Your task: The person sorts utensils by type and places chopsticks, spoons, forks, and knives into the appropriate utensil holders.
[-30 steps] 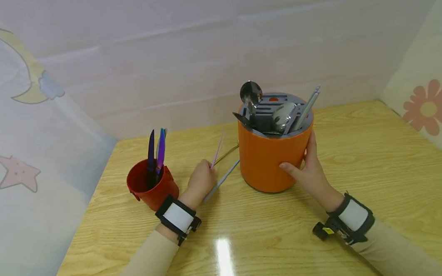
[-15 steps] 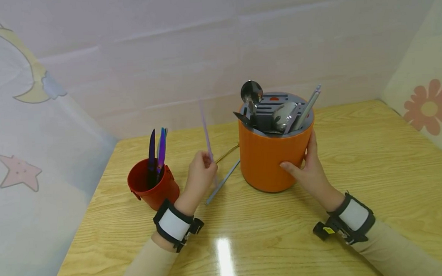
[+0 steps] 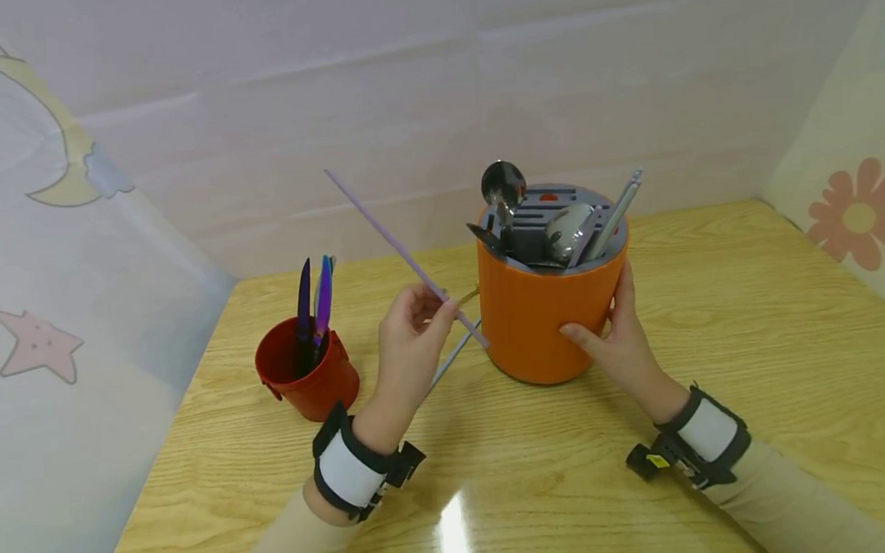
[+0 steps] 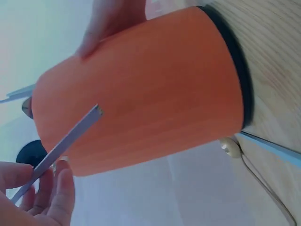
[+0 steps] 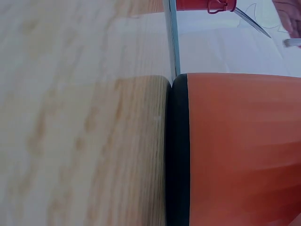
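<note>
Head view: the left hand (image 3: 410,337) pinches a purple stick (image 3: 404,258) between thumb and fingertips, lifted off the table (image 3: 755,360). The stick slants from high on the far left down to the near right, and its lower end sits just beside the left wall of the orange holder (image 3: 550,317); whether it touches cannot be told. The right hand (image 3: 618,334) grasps the holder from its right side, thumb on the near wall and fingers curled round the far right.

The holder stands upright near the middle of the table. Its grey slotted top carries a spoon (image 3: 502,186) standing bowl-up at the far left, a second spoon bowl (image 3: 568,228) lying in the middle, and grey sticks (image 3: 615,213) leaning out to the far right.

On the table between the left hand and the holder lie a grey stick (image 3: 450,360) and a gold utensil (image 3: 464,297), both partly hidden by the hand. To the left stands a red cup (image 3: 308,375) with dark purple utensils (image 3: 313,312) upright in it, well apart from the holder.

Left wrist view: the stick (image 4: 61,148) runs out from the fingertips (image 4: 59,188) toward the orange wall (image 4: 155,99), its square end close before it. The grey stick (image 4: 268,143) and the gold utensil (image 4: 230,147) lie at the holder's black base.

Right wrist view: the holder (image 5: 244,150) fills the right half, black base ring on the wood, with the grey stick (image 5: 171,37) and the red cup (image 5: 197,4) beyond.
</note>
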